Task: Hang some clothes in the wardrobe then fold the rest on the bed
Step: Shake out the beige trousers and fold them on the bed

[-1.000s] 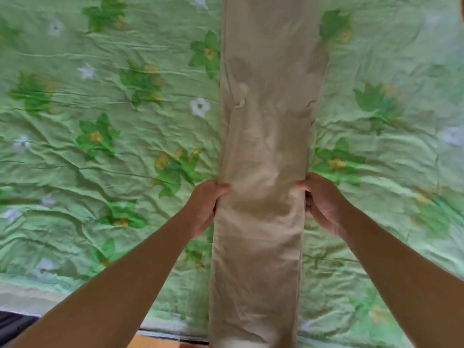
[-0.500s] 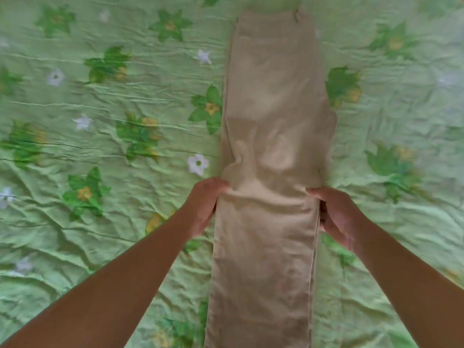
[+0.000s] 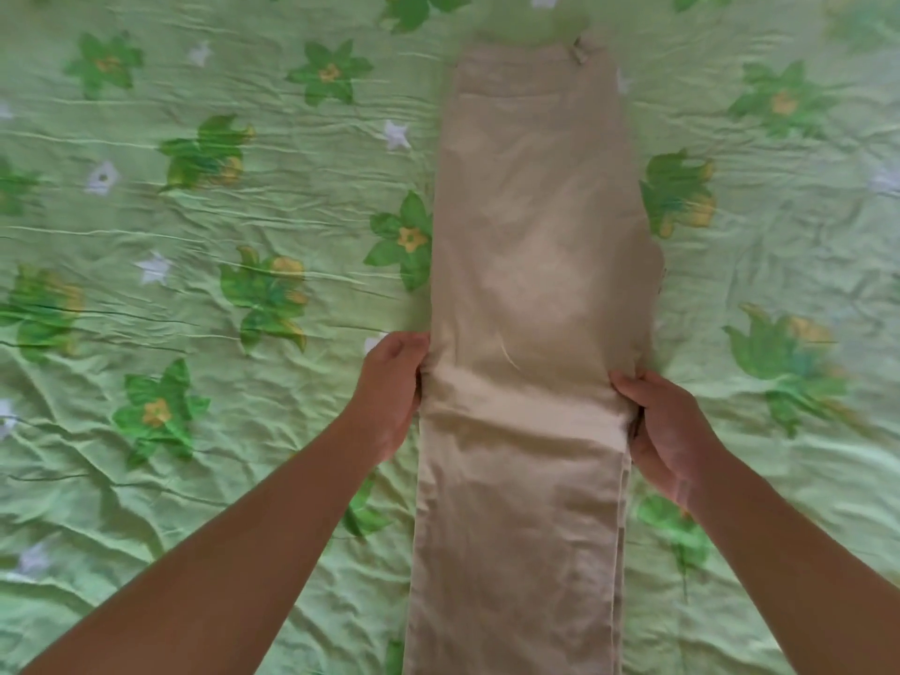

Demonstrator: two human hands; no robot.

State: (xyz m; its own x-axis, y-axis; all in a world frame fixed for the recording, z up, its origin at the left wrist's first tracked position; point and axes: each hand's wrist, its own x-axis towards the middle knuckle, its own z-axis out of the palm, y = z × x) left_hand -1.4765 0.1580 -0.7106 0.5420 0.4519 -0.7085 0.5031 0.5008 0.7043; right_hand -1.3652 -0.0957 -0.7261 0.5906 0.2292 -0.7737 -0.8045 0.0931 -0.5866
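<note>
Head view shows the beige trousers (image 3: 531, 294) lying lengthwise down the middle of the bed, folded leg over leg into one long strip, waistband at 12 o'clock and the legs running off the frame at 6 o'clock. A belt loop (image 3: 579, 51) sticks up at the waistband's right corner. My left hand (image 3: 389, 392) pinches the strip's left edge at about 9 o'clock of the cloth's middle, fingers curled onto the fabric. My right hand (image 3: 669, 431) grasps the right edge at 3 o'clock, thumb on top and fingers tucked under the layered hems. A slight ridge of cloth runs between my two hands. Under everything spreads the wrinkled green bedsheet (image 3: 219, 236), printed with green leaves and yellow and white flowers.
</note>
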